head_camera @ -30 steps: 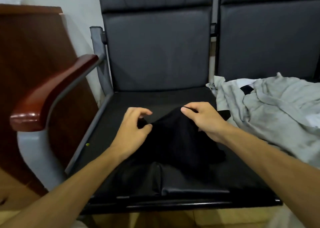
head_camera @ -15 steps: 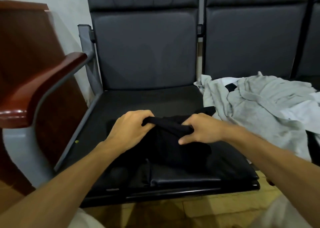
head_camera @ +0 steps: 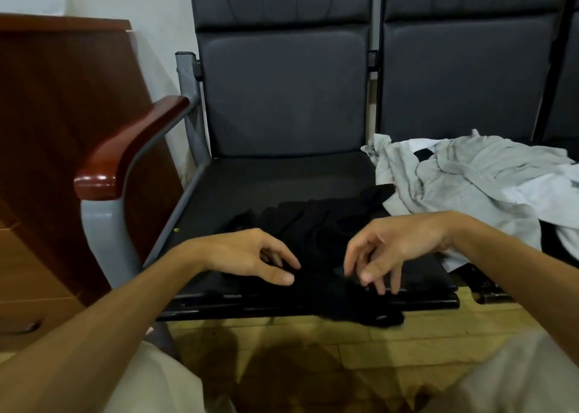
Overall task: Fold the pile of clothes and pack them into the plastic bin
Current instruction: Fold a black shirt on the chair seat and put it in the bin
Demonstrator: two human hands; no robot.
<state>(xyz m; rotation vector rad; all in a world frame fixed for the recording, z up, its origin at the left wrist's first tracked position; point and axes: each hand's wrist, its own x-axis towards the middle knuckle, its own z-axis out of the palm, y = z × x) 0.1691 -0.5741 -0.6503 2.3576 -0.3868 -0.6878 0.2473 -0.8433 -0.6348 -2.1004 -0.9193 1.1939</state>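
A black garment (head_camera: 316, 224) lies rumpled across the dark chair seat (head_camera: 269, 174), and one end hangs over the seat's front edge. My left hand (head_camera: 247, 256) hovers over its near left part, fingers loosely curled and apart, fingertips touching the cloth. My right hand (head_camera: 394, 246) is just to the right, with fingers spread and pointing down at the garment near the front edge. Neither hand has a clear hold on the cloth. A pile of grey and white clothes (head_camera: 470, 177) lies on the neighbouring seat to the right. No plastic bin is in view.
A wooden armrest (head_camera: 125, 149) on a grey metal frame bounds the seat on the left, beside a brown wooden cabinet (head_camera: 62, 130). Dark padded backrests (head_camera: 282, 93) stand behind both seats. Yellowish tiled floor (head_camera: 313, 343) lies below the seat edge, with my knees at the bottom.
Both hands gripped the bunched black garment half a second ago. Now they have let go and drawn back toward the front edge, and the garment lies spread out, partly over the edge.
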